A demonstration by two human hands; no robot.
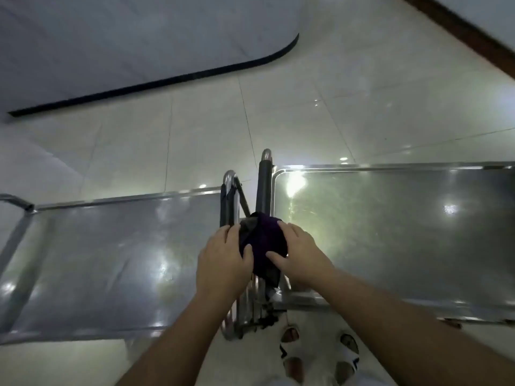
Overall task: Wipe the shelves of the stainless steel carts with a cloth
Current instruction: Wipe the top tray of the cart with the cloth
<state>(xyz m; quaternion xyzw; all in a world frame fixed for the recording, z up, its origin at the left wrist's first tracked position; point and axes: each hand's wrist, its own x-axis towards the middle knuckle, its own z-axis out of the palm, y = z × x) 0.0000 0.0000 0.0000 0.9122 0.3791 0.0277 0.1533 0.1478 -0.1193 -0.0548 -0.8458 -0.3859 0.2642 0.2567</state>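
Standing at the bottom of the frame, the person's feet in white sandals [320,355] are on the tiled floor [195,140], lower centre, just behind the junction of two carts.

Above them, both forearms reach up the frame to a dark purple cloth [263,246] held at centre, over the gap where the two carts' handles meet. The left hand [220,263] grips the cloth's left side, thumb curled onto the fabric and fingers wrapped over its upper edge. The right hand [295,254] has its fingers bent onto the cloth's right side, thumb pressing the lower part. The cloth is bunched; it appears to be being gathered or refolded, not applied to a surface.

The left cart's shelf [111,260] fills the lower left; the right cart's shelf [404,232] fills the centre right. Both steel tops carry streaks and glare. Whether either has been wiped cannot be told from the sheen alone.

Beyond, the handle bars [264,185] stand between the carts.

Assessment: wiping is not in progress at this instant. Any lower shelves are hidden, so remaining work cannot be measured.
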